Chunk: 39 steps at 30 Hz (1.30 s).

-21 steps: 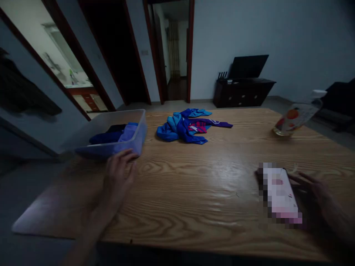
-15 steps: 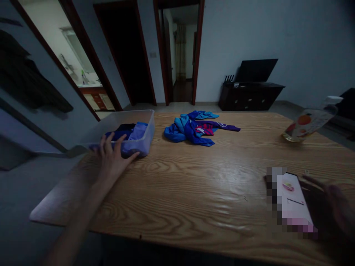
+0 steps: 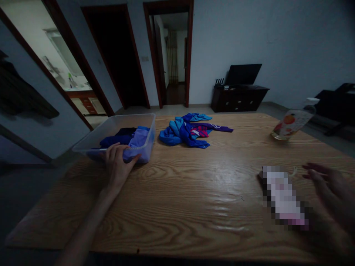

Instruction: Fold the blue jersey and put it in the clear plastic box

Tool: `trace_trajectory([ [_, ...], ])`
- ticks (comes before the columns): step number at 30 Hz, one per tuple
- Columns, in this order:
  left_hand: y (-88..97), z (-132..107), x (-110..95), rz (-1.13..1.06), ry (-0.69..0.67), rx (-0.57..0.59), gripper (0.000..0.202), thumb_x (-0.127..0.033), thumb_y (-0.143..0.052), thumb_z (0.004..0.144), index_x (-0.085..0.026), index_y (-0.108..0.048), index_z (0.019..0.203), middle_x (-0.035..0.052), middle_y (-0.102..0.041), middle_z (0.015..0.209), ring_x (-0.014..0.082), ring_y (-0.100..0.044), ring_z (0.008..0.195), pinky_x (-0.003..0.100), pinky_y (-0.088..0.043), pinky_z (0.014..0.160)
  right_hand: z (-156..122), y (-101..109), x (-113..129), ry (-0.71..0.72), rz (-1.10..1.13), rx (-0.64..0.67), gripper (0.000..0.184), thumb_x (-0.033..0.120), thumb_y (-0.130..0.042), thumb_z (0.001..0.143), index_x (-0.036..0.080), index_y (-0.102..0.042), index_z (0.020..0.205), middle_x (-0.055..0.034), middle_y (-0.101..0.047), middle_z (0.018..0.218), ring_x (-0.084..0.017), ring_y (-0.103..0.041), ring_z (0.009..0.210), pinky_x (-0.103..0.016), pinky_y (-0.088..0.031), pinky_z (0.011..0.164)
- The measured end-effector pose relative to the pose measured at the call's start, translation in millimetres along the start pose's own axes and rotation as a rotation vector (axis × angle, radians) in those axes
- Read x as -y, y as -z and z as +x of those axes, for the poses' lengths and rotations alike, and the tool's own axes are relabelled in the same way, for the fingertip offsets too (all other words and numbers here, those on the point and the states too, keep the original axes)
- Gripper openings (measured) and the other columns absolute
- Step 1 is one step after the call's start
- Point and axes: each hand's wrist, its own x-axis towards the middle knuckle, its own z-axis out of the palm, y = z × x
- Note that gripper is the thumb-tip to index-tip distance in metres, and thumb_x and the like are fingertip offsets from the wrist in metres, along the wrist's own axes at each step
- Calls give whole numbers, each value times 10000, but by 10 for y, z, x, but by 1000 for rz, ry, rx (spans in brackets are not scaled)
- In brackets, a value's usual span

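Note:
My left hand (image 3: 118, 158) is closed over the near rim of a clear plastic storage box (image 3: 151, 145), its fingers curled at the edge and its thumb along the outside wall. Inside the box lie folded clothes (image 3: 139, 137) in dark blue and lavender. To the box's right, a crumpled blue, purple and pink garment (image 3: 184, 131) rests on the wooden table (image 3: 194, 192). My right hand (image 3: 330, 188) is dim at the right edge, fingers stretched out and holding nothing. Just left of it lies a phone-like flat object (image 3: 284, 197), mostly pixelated.
A clear bottle (image 3: 291, 123) with fruit pictures and a white cap stands at the table's right side. Beyond the table are a low dark cabinet (image 3: 240, 98) with a screen (image 3: 243, 74), and open doorways. Dark clothing (image 3: 23, 90) hangs on the left wall.
My left hand's fingers have gone from spread to curled at the box rim. The view has shifted slightly to the right. The garment lies as before.

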Motion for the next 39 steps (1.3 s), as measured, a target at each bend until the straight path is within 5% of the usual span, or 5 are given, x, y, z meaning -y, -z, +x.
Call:
trace_trajectory([
  [8, -130, 14, -443, -43, 9, 5, 655, -481, -789, 940, -186, -509, 1454, 235, -469, 1639, 424, -344, 1608, 682, -250, 1320, -163, -1776, 2063, 652, -140, 636, 411, 405, -532, 1051, 210, -617, 1403, -176, -689, 1449, -378, -622, 1354, -570, -487, 1147],
  [14, 239, -385, -844, -195, -78, 9, 570, -401, -682, 1029, -183, -473, 1511, 238, -313, 1738, 380, -294, 1660, 634, -299, 1342, 151, -2732, 2437, 497, -277, 587, 388, 237, -432, 1053, 80, -595, 1369, -281, -692, 1369, -404, -593, 1303, -616, -401, 1171],
  [25, -37, -482, -1382, -1096, 637, 1005, 795, -876, -519, 915, -164, -714, 1211, 215, -775, 1301, 338, -788, 1099, 526, -636, 997, -1091, -1793, 2569, 725, -133, 664, 255, 302, -412, 1149, 224, -655, 1129, -83, -755, 1144, -248, -673, 1064, -409, -472, 1050],
  [32, -265, -835, -1641, -911, 301, 964, 727, -602, -796, 824, -173, -673, 1397, 175, -717, 1453, 357, -676, 1365, 510, -506, 1220, -2045, -1289, 2573, 988, 143, 834, 168, 334, -629, 1082, 200, -662, 1177, -102, -729, 1240, -255, -622, 1252, -413, -459, 1178],
  [39, 43, -763, -947, -577, -1, 961, 519, -549, -565, 974, -236, -753, 1342, 107, -768, 1385, 335, -723, 1282, 484, -561, 1154, -1921, -564, 1973, 649, 258, 468, 320, 195, -518, 1108, 250, -579, 1417, -71, -711, 1343, -226, -608, 1335, -463, -394, 1267],
])
